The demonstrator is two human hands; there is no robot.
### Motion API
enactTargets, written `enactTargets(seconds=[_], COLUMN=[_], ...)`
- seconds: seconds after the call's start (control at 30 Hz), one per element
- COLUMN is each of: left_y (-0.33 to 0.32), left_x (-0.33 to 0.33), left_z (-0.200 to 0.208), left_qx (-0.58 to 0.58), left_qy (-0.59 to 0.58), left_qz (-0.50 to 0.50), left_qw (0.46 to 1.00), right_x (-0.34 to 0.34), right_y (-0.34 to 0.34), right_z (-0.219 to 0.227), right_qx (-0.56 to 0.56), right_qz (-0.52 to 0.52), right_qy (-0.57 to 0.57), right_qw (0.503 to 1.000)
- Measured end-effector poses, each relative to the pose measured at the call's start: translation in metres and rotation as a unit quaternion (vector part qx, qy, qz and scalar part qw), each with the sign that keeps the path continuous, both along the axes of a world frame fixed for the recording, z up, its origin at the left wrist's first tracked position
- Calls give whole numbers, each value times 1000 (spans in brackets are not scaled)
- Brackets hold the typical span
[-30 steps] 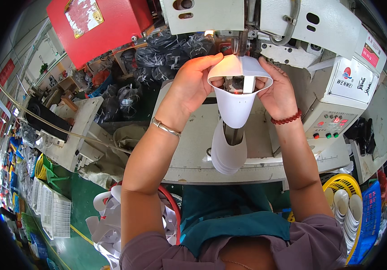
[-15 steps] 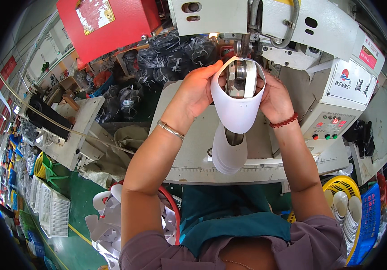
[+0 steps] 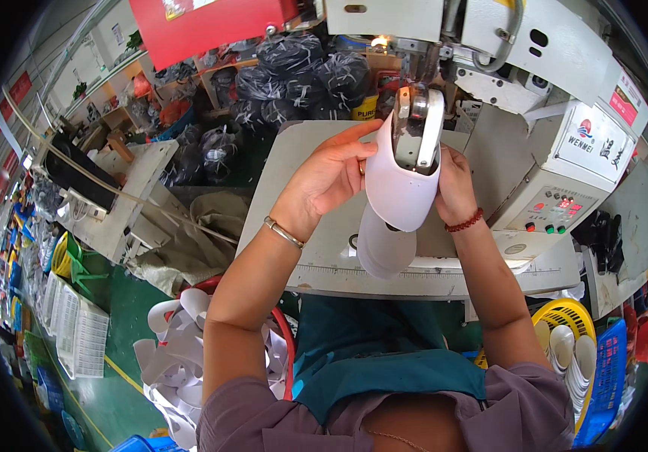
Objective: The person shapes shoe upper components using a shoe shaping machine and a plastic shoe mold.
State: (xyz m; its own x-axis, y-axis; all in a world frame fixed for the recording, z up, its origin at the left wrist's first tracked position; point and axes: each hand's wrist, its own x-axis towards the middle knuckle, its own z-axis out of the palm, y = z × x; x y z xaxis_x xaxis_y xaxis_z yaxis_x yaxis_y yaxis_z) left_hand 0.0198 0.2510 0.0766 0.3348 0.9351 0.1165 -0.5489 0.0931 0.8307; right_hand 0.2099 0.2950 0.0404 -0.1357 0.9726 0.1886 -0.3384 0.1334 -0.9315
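Hands [image 3: 331,179] [image 3: 456,194] on white upper [image 3: 401,197], metal arm [image 3: 411,129] between, probably black bags [image 3: 291,56] beyond.

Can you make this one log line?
left hand: left side of white upper | right hand: its right side | metal arm: within its opening

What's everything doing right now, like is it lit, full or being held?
Left hand, holding white shoe upper
Right hand, holding its other side
Control panel display, lit red
Yellow basket, holding stacked white pieces
Red-rimmed tub, piled with white cutouts
Black bags, bulging
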Motion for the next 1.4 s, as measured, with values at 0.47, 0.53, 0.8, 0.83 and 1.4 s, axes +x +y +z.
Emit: enactTargets(seconds=[0.47, 0.53, 0.8, 0.83, 1.4], left_y=[-23, -32, -86, -103, -401], left_x=[-7, -6, -19, -31, -237], left_z=[-89, -99, -135, -136, -132], left_qx=[0, 35, 140, 136, -297], left_qy=[251, 285, 436, 466, 704], left_qz=[113, 172, 259, 295, 549], left_qw=[961, 942, 850, 823, 338], right_x=[21, 18, 28, 31, 5], right_y=[23, 24, 3, -9, -118], right_z=[-112, -117, -120, -116, -113], right_qx=[278, 262, 269, 168, 466], right_qz=[-102, -105, -109, -83, -45], right_qy=[-398, -404, -399, -372, -253], right_qw=[868, 870, 870, 909, 846])
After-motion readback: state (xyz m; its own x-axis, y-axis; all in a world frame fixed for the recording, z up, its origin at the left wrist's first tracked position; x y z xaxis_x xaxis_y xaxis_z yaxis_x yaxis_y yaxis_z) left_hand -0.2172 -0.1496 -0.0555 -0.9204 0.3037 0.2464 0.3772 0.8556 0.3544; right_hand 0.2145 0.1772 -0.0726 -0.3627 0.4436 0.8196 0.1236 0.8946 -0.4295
